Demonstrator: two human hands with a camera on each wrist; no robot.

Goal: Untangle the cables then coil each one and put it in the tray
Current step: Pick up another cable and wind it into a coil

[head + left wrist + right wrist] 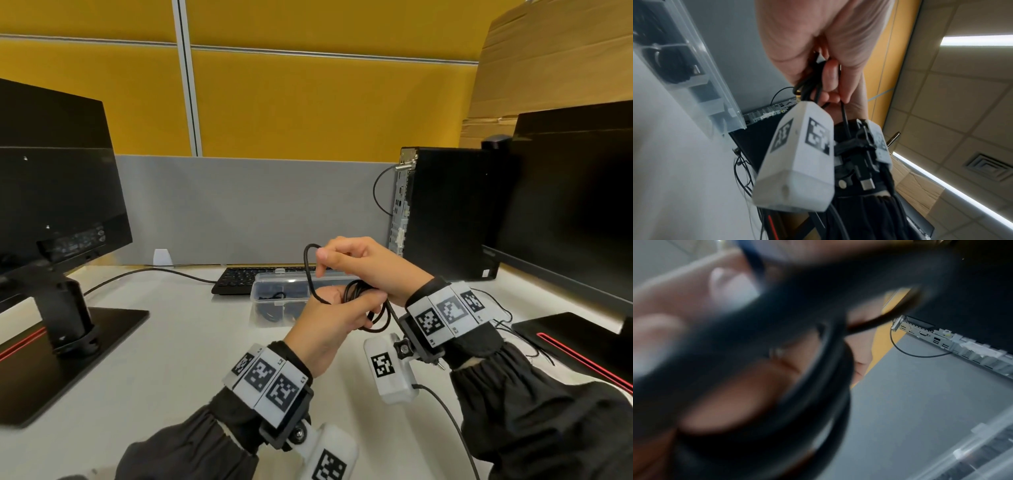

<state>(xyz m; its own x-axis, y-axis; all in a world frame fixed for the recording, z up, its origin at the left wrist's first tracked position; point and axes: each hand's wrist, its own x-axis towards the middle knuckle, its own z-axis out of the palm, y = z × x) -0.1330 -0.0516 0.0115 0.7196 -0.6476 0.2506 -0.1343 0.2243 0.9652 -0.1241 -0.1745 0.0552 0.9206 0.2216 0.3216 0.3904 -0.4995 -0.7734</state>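
Coiling is under way: the left hand (337, 317) grips the black cable (368, 308) coils, while the right hand (363, 265) just above pinches a free loop. Next, that loop probably needs laying onto the bundle before it goes into the tray (263, 291) just beyond.

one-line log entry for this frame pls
phase: coiling | left hand: grips black cable coil | right hand: pinches loose loop above | tray: behind hands, holds dark cables
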